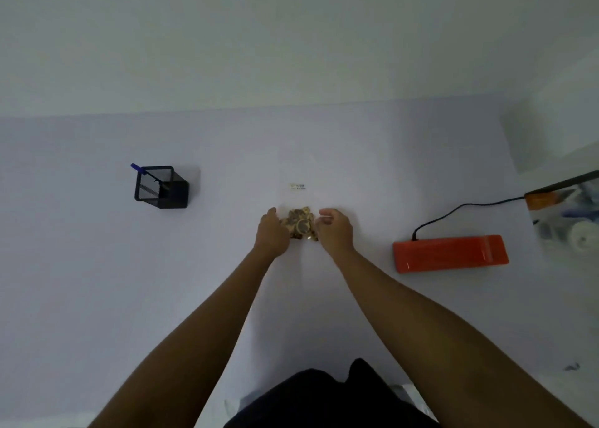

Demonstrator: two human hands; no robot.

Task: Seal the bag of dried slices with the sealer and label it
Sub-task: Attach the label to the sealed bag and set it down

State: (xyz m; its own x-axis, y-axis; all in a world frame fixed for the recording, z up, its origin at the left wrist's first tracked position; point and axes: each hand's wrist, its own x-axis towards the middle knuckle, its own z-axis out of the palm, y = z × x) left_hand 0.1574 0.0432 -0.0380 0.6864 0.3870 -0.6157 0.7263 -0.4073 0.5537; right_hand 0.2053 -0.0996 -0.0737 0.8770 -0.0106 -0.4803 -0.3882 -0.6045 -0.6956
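Observation:
A clear bag of dried slices lies on the white table, its tan round slices bunched in the middle. My left hand grips the bag's left side and my right hand grips its right side. The bag's clear edges are hard to make out against the table. A small white label lies flat just beyond the bag. The orange sealer rests shut to the right, about an arm's width from my right hand, with a black cord running off to the right.
A black mesh pen holder with a blue pen stands at the left. A clear box with an orange part sits at the right table edge. A white wall rises behind the table.

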